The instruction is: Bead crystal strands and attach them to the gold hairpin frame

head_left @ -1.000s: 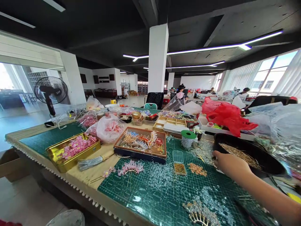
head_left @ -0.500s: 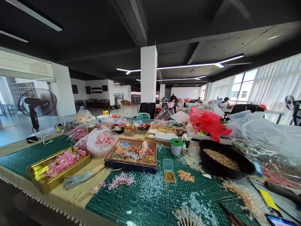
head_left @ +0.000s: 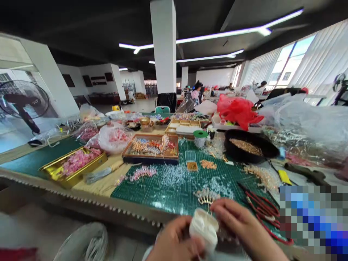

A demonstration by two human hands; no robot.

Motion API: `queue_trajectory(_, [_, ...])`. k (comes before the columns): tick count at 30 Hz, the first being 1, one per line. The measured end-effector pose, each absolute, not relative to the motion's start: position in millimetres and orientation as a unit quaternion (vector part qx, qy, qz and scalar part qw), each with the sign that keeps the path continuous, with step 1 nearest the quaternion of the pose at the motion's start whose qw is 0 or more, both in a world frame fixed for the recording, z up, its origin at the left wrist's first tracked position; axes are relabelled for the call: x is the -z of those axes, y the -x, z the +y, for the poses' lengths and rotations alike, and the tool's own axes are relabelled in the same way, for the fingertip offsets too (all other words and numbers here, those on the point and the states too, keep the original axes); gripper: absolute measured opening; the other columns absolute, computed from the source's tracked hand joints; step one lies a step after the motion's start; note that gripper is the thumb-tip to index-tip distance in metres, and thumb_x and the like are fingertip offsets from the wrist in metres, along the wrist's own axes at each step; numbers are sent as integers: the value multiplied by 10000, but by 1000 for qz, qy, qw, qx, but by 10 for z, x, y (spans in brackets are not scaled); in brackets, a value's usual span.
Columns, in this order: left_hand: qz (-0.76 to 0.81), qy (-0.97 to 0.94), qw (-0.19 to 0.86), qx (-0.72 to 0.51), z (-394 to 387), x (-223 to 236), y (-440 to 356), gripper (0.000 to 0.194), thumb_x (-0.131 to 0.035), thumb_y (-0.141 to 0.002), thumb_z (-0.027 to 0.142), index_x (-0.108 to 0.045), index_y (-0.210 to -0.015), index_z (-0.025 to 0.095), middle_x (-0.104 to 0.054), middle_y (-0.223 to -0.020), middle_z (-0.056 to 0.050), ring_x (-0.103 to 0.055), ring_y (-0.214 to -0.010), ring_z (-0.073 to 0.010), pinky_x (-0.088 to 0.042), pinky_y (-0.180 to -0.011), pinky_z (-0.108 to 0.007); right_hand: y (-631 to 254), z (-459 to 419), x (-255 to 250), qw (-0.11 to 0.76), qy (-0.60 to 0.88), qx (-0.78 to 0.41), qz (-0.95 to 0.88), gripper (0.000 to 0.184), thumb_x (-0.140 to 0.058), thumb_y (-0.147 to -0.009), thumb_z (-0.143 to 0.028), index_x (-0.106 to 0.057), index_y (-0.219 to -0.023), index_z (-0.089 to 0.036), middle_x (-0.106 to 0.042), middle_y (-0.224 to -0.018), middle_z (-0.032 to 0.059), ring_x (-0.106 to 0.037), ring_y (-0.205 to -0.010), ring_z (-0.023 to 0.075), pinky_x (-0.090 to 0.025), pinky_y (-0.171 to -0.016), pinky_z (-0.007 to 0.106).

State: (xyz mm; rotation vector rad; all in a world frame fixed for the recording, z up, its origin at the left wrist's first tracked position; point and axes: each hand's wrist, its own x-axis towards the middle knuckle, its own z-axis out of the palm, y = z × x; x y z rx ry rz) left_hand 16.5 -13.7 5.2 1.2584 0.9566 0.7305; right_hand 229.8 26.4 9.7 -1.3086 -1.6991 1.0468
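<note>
In the lower middle of the head view, my left hand (head_left: 176, 239) is wrapped around a small white rounded case (head_left: 203, 230), which resembles an earphone case with its lid up; blur hides its details. My right hand (head_left: 239, 219) is beside its upper right edge, fingers bent and pressed together. Whatever they may pinch is hidden. Just beyond the hands, a beaded gold comb (head_left: 206, 196) lies on the green cutting mat (head_left: 165, 197). Red-handled pliers (head_left: 262, 206) rest to the right of it.
Loose clear beads (head_left: 174, 174), a pink beaded hairpiece (head_left: 143, 173) and a small bead box (head_left: 192, 166) lie on the mat. Behind are a framed tray (head_left: 150, 156) and a black bowl (head_left: 228, 154). At left stands a gold tin (head_left: 72, 181). A bag-like bundle (head_left: 84, 241) sits below the table edge.
Both my hands have come into view at the bottom, with the white case in the left one. The view has tilted down, showing the table's front edge and the floor.
</note>
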Motion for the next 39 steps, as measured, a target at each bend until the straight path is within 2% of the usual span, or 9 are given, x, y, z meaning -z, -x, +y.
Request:
queue_trajectory(2, [398, -454, 687, -403, -128, 1, -182, 511, -763, -796, 522, -628, -1087, 124, -645, -871, -59, -594, -721, -141, -497, -642, -274, -2365, 328, -103, 390, 534, -362, -657, 341, -546, -925, -525, -640, -810, -218, -586, -733, 5, -556, -696, 165, -460, -633, 265])
queue_trajectory(5, [374, -390, 708, -454, -137, -20, -185, 459, -820, -760, 445, -639, -1010, 106, -632, -812, -45, -566, -686, -119, -469, -630, -258, -2411, 386, -167, 409, 532, -302, -677, 238, -596, -909, -434, -647, -1067, -263, -631, -969, 35, -587, -890, 204, -481, -811, 323])
queue_trajectory(8, [371, -397, 699, -465, -133, -77, -165, 426, -825, -763, 412, -642, -998, 106, -626, -803, -35, -553, -675, -110, -463, -641, -263, -2357, 357, -283, 400, 469, -237, -751, 150, -633, -903, -363, -703, -1024, -308, -603, -1149, 47, -577, -1063, 226, -459, -946, 367])
queue_trajectory(10, [369, -410, 692, -466, -119, -88, -145, 443, -837, -748, 422, -638, -994, 113, -619, -814, -24, -541, -666, -104, -453, -646, -266, -2289, 296, -355, 364, 404, -192, -817, 137, -588, -947, -315, -715, -997, -308, -594, -1107, 57, -598, -1021, 211, -507, -871, 344])
queue_trajectory(13, [371, -434, 679, -462, -98, -72, -114, 481, -842, -730, 475, -634, -983, 123, -591, -802, -2, -514, -671, -100, -420, -649, -260, -2206, 219, -417, 299, 346, -167, -873, 189, -559, -974, -278, -678, -1119, -302, -590, -1023, 59, -623, -896, 177, -550, -738, 294])
queue_trajectory(20, [382, -463, 682, -419, -88, -74, -71, 484, -821, -745, 498, -654, -1014, 132, -582, -794, 7, -497, -694, -110, -376, -649, -257, -2282, 249, -384, 198, 301, -242, -901, 214, -520, -1013, -256, -576, -1215, -300, -605, -998, 27, -615, -903, 141, -534, -751, 269])
queue_trajectory(29, [393, -477, 689, -379, -73, -69, -84, 505, -821, -739, 507, -677, -1038, 126, -582, -814, -1, -465, -683, -99, -368, -629, -239, -2514, 316, -394, 252, 273, -225, -901, 238, -569, -983, -217, -567, -1207, -297, -647, -966, 11, -648, -874, 132, -535, -722, 243])
queue_trajectory(33, [398, -452, 701, -381, -72, -33, -66, 478, -818, -753, 479, -665, -1041, 129, -598, -816, -12, -522, -681, -108, -425, -647, -251, -2767, 372, -328, 297, 315, -152, -889, 239, -585, -974, -251, -574, -1208, -296, -662, -957, 18, -663, -869, 144, -549, -723, 243])
queue_trajectory(39, [392, -451, 700, -391, -45, 67, -52, 415, -789, -798, 456, -671, -1041, 141, -599, -807, -12, -531, -683, -105, -445, -647, -243, -3148, 337, -43, 284, 395, -130, -864, 243, -572, -983, -279, -574, -1221, -327, -679, -996, 10, -667, -910, 146, -557, -758, 251])
